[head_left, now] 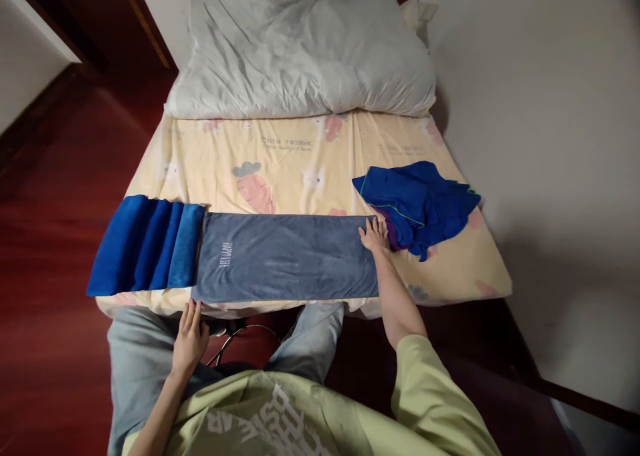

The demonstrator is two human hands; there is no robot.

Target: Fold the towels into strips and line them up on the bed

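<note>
A grey-blue towel (290,259) with white lettering lies flat and long across the front of the bed. My right hand (375,235) rests on its far right corner, palm down with fingers spread. At the towel's near left corner is my left hand (191,333), its fingers stretched out and the tips touching the edge. Just left of the towel sit several folded blue towels (145,246) in an overlapping row. Beyond my right hand a crumpled heap of blue cloths (423,203) with green edging lies on the sheet, a bit of purple cloth (393,229) showing under it.
The bed has a yellow sheet (200,169) printed with carrots and rabbits. A bulky white quilt (305,49) is piled at the far end. A wall (550,143) stands to the right; dark red floor (55,243) lies left. My legs are against the bed's front edge.
</note>
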